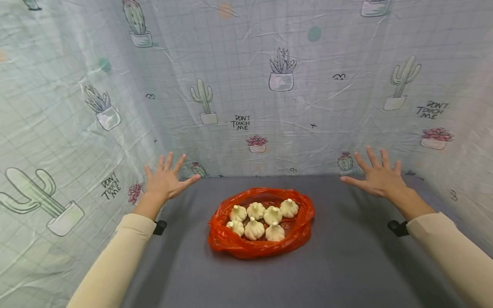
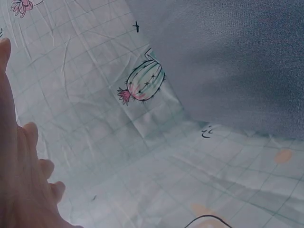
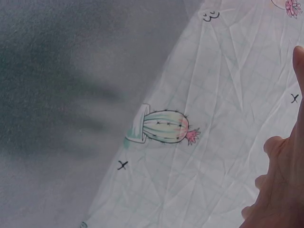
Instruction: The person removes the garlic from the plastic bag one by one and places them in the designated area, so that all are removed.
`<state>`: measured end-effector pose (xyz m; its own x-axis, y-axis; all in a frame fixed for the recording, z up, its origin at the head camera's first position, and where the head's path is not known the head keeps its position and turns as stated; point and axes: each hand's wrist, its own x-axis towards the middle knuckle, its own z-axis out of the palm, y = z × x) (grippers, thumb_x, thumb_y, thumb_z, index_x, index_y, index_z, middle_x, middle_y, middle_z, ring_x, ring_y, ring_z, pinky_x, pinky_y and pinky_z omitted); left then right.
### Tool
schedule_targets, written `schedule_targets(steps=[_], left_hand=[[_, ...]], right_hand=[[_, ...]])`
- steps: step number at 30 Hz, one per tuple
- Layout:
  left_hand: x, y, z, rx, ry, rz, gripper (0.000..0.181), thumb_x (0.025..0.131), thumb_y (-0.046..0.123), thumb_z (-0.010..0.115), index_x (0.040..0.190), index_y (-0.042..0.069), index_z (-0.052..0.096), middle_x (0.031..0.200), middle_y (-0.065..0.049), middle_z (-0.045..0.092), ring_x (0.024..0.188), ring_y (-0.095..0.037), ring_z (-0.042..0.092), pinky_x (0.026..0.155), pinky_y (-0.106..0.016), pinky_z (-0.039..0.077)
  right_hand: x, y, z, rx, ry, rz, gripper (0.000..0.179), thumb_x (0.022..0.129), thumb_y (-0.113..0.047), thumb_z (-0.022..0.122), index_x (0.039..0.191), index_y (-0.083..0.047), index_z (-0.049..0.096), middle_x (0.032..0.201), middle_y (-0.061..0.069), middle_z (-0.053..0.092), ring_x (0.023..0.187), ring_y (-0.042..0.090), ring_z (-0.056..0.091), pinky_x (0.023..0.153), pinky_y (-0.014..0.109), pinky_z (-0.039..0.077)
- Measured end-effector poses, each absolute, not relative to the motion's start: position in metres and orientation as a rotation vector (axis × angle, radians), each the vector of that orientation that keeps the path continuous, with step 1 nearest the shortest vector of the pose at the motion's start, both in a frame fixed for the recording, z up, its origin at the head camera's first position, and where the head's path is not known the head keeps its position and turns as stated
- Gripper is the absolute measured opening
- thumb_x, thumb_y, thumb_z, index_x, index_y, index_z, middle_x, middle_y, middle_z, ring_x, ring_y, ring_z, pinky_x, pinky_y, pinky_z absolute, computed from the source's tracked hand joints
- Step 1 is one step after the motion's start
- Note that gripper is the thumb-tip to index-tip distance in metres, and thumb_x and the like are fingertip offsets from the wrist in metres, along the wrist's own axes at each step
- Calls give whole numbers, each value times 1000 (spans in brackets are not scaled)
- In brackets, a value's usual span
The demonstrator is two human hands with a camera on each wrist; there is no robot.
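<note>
A crumpled red plastic bag [image 1: 259,252] lies on the grey table, its mouth rolled wide open. Several white garlic bulbs [image 1: 254,229] sit inside it in two rough rows. To the left of the bag, my left hand [image 1: 164,182] is held up with fingers spread and nothing in it. My right hand [image 1: 379,177] is raised on the other side, fingers likewise spread and holding nothing. Both hands are well apart from the bag. Each wrist view catches part of its own hand at the outer edge; neither shows the bag or the garlic.
Dark grey cloth covers the table [image 1: 269,282]. Pale curtains [image 1: 239,55] printed with potted cacti hang behind it and along both sides, close beyond the fingertips. A black strap piece [image 1: 159,227] shows under the left wrist, another [image 1: 398,228] under the right.
</note>
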<state>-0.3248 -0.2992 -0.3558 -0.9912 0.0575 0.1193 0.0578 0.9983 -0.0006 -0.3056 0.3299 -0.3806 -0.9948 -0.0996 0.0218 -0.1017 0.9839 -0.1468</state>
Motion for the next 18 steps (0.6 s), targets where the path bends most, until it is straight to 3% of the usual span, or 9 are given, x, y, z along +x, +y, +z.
schedule_targets(steps=[18], left_hand=[[-319, -292, -359, -86, -3025, 15, 103, 84, 94, 24, 165, 36, -3, 173, -15, -8, 158, -46, -1, 110, -84, -8]], right_hand=[[-298, 324, -383, 181, -3086, 216, 110, 89, -83, 43, 165, -17, -1, 168, 25, -19, 149, 59, -19, 104, 88, -4]])
